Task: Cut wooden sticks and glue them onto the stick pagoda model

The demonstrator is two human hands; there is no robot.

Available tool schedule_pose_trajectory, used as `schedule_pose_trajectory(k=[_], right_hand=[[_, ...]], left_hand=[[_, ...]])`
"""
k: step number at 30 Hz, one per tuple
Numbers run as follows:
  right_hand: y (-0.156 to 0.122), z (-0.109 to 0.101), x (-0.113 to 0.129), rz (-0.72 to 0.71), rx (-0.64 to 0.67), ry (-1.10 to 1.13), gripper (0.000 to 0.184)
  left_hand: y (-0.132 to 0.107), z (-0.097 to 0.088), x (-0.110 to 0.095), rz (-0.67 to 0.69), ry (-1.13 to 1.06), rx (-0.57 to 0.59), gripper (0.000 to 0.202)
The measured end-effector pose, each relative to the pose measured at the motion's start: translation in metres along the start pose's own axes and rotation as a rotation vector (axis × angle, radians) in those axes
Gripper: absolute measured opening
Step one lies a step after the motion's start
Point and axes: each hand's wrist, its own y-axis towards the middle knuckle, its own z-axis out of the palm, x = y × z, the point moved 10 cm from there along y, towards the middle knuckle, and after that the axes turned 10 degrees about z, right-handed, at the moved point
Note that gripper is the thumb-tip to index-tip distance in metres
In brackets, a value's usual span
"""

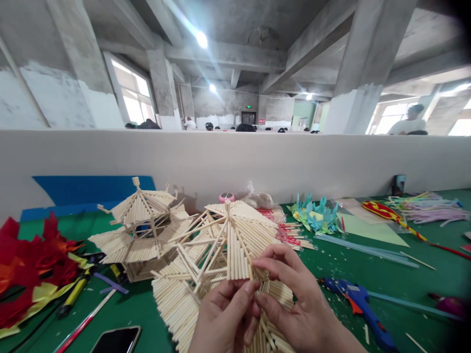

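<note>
In front of me stands a partly covered pavilion model point(176, 304) built of pale wooden sticks, its upper roof point(257, 220) panelled on the right and bare frame on the left. At the lower edge of a narrow roof panel, my left hand point(226, 316) pinches a short wooden stick point(251, 272) between thumb and forefinger. From the right, my right hand point(294, 294) is closed at the same stick, fingertips against the panel edge. My hands hide part of the lower roof. A second stick pavilion point(142, 230) stands behind to the left.
A blue glue gun point(362, 306) lies at the right. Red-wrapped stick bundles point(292, 235) and a turquoise paper piece point(316, 215) are behind. Red crepe paper point(33, 269), a yellow-black cutter point(75, 294) and a phone point(117, 340) lie left. A white partition point(235, 157) closes the back.
</note>
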Motion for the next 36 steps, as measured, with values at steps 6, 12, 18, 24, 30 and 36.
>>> schedule_pose_trajectory(k=[6, 12, 18, 24, 30, 36], right_hand=[[0.0007, -0.0002, -0.0004, 0.006, 0.006, -0.002, 0.040], [0.0008, 0.0013, -0.0021, 0.019, 0.015, 0.002, 0.041], [0.0004, 0.0005, -0.0007, 0.012, 0.003, 0.000, 0.041], [0.0007, 0.0011, -0.0017, 0.017, 0.001, 0.002, 0.039], [-0.0002, -0.0006, -0.0004, -0.003, -0.006, 0.008, 0.039], [-0.0015, -0.0008, -0.0002, -0.002, -0.004, -0.012, 0.039]], left_hand=[[0.0016, 0.0025, -0.0014, 0.013, -0.001, 0.017, 0.024], [0.0020, 0.0031, 0.0004, -0.007, -0.008, 0.034, 0.023], [0.0020, 0.0025, -0.0001, 0.011, -0.004, 0.033, 0.026], [0.0005, -0.0022, 0.0005, 0.014, 0.047, 0.021, 0.024], [0.0000, -0.0037, 0.0001, 0.011, 0.061, 0.012, 0.024], [-0.0008, -0.0037, -0.0015, 0.019, 0.063, 0.011, 0.025]])
